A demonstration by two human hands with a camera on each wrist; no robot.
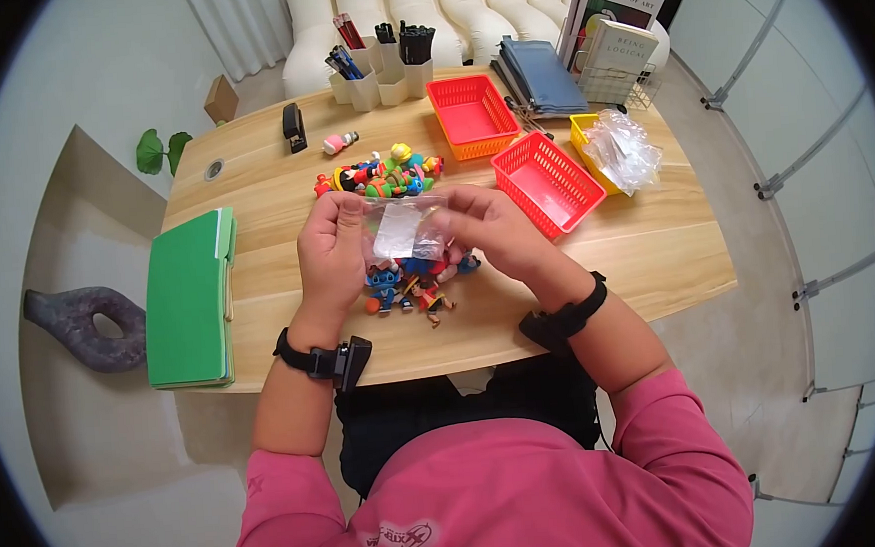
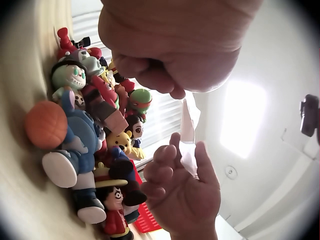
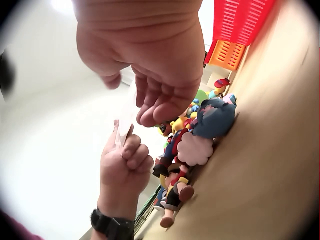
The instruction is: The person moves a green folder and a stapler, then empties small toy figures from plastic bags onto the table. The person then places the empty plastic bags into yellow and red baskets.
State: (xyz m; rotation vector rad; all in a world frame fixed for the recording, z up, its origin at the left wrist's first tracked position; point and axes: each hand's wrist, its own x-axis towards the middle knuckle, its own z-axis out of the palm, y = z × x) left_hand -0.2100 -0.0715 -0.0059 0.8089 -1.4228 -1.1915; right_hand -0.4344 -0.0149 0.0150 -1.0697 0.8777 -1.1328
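In the head view, a clear plastic bag (image 1: 405,227) with a white patch is held up between both hands over a heap of toy figures. My left hand (image 1: 331,252) pinches the bag's left side, thumb on top and fingers curled behind. At its right side, my right hand (image 1: 503,234) holds the bag between thumb and fingers. Below the hands lie a blue figure (image 1: 385,291) with an orange ball and a figure in a straw hat (image 2: 114,200). More figures (image 1: 382,177) lie just beyond the bag, partly covered by it.
Two red baskets (image 1: 550,188) stand right of the figures. Beside them a yellow basket (image 1: 582,144) holds clear plastic bags (image 1: 622,150). A green folder (image 1: 187,299) lies at left. Farther back are a stapler (image 1: 294,128), pen holders (image 1: 364,90) and books (image 1: 617,57).
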